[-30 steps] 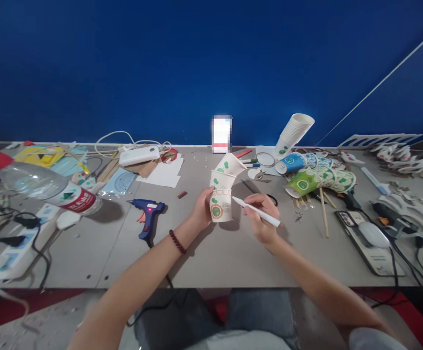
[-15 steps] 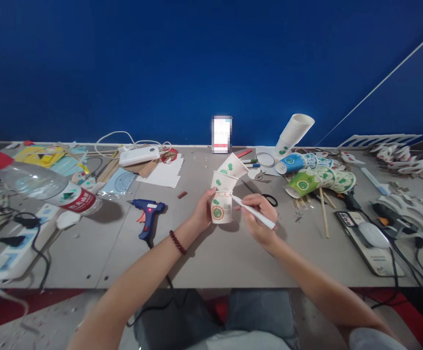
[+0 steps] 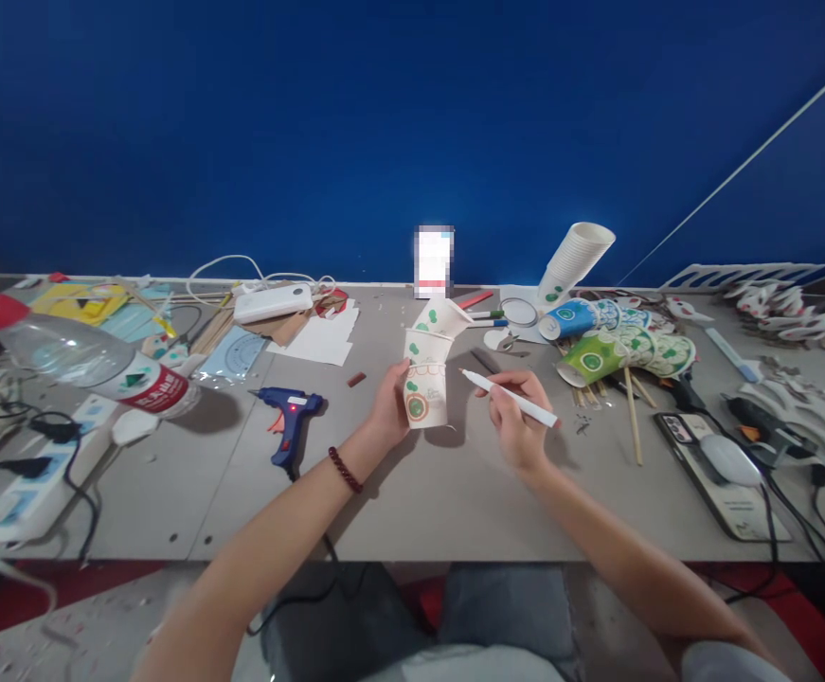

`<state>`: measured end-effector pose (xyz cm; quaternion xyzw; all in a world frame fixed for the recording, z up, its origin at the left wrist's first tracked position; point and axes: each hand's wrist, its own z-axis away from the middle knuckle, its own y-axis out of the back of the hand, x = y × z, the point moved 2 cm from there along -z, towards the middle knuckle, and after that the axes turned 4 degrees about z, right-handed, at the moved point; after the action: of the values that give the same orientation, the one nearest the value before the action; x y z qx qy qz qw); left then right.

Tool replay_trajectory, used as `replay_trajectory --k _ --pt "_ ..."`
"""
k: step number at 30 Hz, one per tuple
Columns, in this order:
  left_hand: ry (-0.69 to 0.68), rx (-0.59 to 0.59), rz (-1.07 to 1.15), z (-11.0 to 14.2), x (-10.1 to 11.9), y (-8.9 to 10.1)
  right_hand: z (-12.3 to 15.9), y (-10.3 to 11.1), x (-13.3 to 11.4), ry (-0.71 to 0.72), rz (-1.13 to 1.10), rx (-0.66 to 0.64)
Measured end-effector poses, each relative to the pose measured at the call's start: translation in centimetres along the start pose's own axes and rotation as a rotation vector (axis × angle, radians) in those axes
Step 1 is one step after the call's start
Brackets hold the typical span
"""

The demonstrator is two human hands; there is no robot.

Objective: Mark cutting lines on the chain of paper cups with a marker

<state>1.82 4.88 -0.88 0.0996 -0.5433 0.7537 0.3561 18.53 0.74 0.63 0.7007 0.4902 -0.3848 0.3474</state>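
My left hand (image 3: pixel 389 409) is closed round the side of a paper cup figure (image 3: pixel 427 379), a few white cups with green spots joined in a bent stack, standing on the grey table (image 3: pixel 412 502). The lowest cup carries a red scalloped line and a round green mark. My right hand (image 3: pixel 515 417) is closed on a white marker pen (image 3: pixel 510 398), its tip pointing left, a short gap from the cup. A dark red bead bracelet (image 3: pixel 346 470) sits on my left wrist.
A blue glue gun (image 3: pixel 288 419) lies left of my hands. Further left are a water bottle (image 3: pixel 92 365) and a power strip (image 3: pixel 14 493). To the right lie coloured cups (image 3: pixel 611 346), a tilted stack of white cups (image 3: pixel 574 258), wooden sticks, a phone (image 3: pixel 710 469) and cables.
The pen tip has come away from the cup, my right hand moving back to the right. The cup figure has shifted slightly up and left in my left hand.
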Motion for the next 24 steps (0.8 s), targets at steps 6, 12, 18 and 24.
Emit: replay_trajectory --k 6,12,18,24 --pt "-0.110 0.049 -0.026 0.2 0.0 0.0 -0.1 -0.2 -1.1 0.058 0.013 0.155" --pt "-0.224 -0.071 -0.109 1.0 -0.5 -0.7 -0.1 -0.3 -1.9 0.375 0.292 0.156" --pt "-0.189 -0.154 -0.162 1.5 -1.5 -0.7 -0.4 -0.2 -1.5 0.393 0.374 0.146" --pt "-0.145 -0.194 -0.259 2.1 -2.3 -0.9 -0.5 0.1 -1.2 0.420 0.396 0.191"
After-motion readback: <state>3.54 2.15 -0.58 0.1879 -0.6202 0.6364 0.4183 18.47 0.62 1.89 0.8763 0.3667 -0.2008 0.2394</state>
